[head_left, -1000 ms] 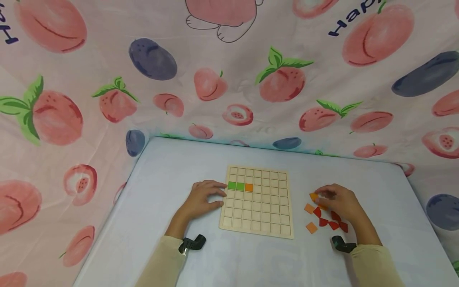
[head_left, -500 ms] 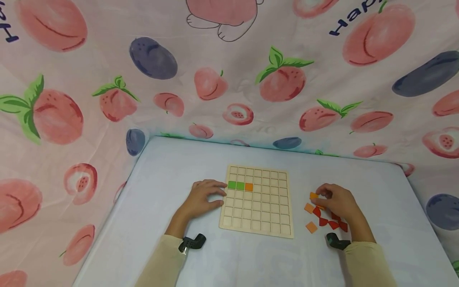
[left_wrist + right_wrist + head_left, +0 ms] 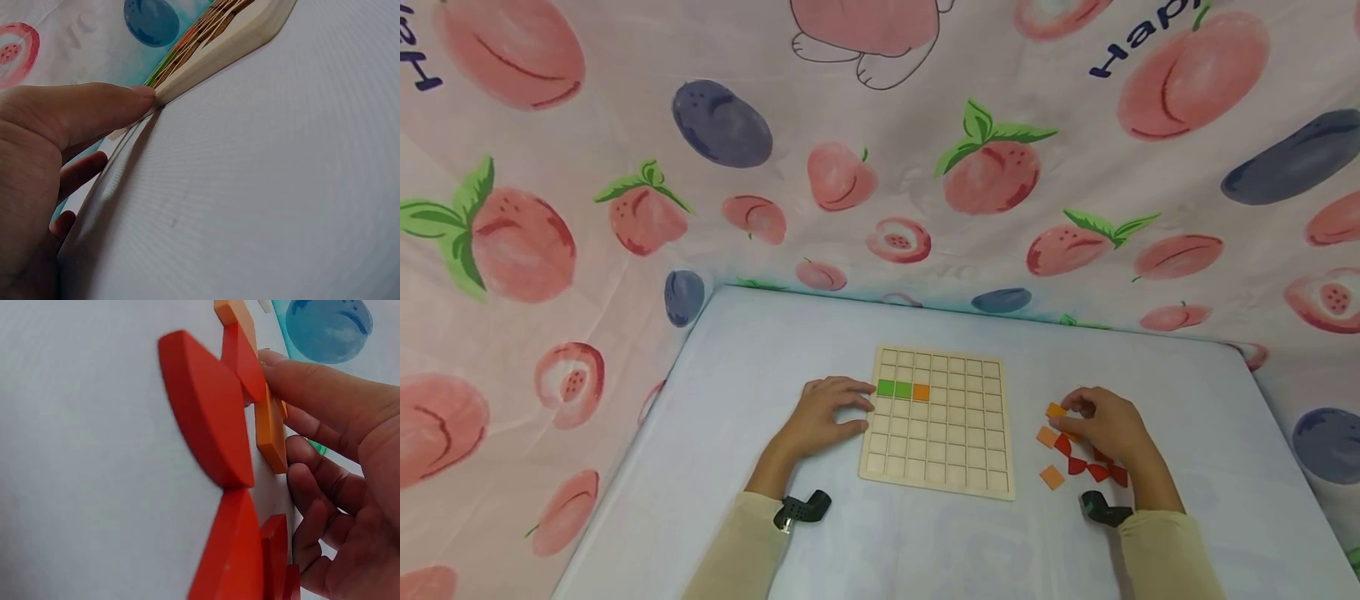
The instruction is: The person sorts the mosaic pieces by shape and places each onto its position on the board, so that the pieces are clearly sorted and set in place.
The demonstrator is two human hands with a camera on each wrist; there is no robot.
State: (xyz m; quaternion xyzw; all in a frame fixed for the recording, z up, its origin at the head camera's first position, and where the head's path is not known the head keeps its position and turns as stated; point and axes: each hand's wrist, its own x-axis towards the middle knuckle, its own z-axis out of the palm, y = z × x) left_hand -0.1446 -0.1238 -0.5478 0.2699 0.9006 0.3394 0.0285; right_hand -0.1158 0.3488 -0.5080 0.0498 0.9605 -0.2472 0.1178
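Fingers (image 3: 1079,396) (right hand (image 3: 1107,423)), pinching orange tile (image 3: 1056,409)

Orange tiles (image 3: 1052,477), red pieces (image 3: 1098,472), fruit-patterned backdrop (image 3: 992,177)

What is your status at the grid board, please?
Left hand: touching grid board. Right hand: at loose orange tile, grip unclear. On board: two green tiles, one orange tile. Possibly in the way: red pieces beside right hand.

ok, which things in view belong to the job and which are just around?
Job:
wooden grid board, left hand at its edge
green square tiles, on it
orange square tiles, right hand at one
red curved pieces, likely

Just around:
fruit-print cloth
white tabletop
black wrist cameras
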